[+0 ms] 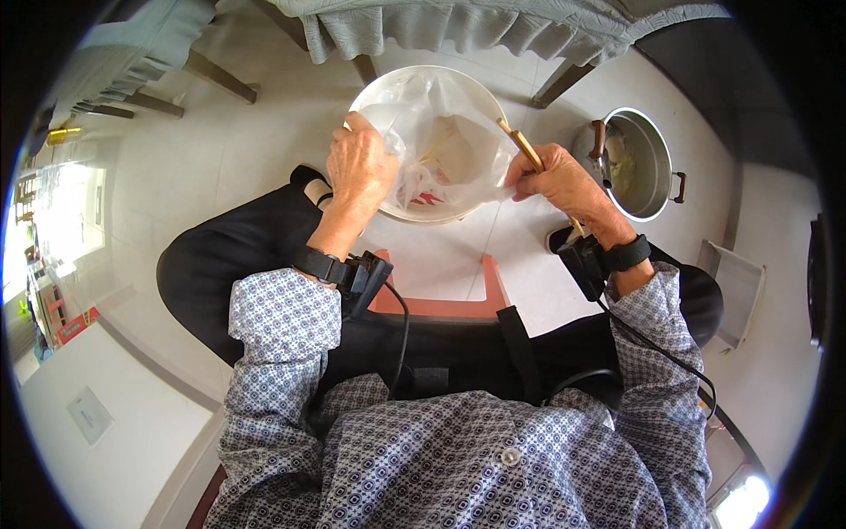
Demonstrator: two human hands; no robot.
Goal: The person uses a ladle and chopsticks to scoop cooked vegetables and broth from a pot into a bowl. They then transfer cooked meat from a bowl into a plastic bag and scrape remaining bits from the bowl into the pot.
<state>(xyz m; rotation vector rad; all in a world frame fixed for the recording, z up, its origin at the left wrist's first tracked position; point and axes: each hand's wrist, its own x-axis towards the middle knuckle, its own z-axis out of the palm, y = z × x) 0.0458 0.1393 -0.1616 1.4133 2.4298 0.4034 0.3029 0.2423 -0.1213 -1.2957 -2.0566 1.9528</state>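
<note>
A round white tub (365, 84) stands on the floor before me, lined with a translucent plastic bag (433, 99). My left hand (362, 159) grips the bag at the tub's left rim, fingers closed on the film. At the right side, my right hand (552, 175) pinches the bag's edge. It also holds a pair of wooden chopsticks (527, 151), which slant up past the fingers and come out below the wrist. Inside the bag lie something pale and a patch of red (426, 198); exactly what they are is unclear.
To the right stands a metal pot (651, 192) with brown handles and pale and yellowish-green bits inside. A grey-cloth-covered table (423, 26) and its legs (560, 82) are beyond the tub. A pink plastic piece (449, 309) lies between my legs; a white tray (735, 291) sits far right.
</note>
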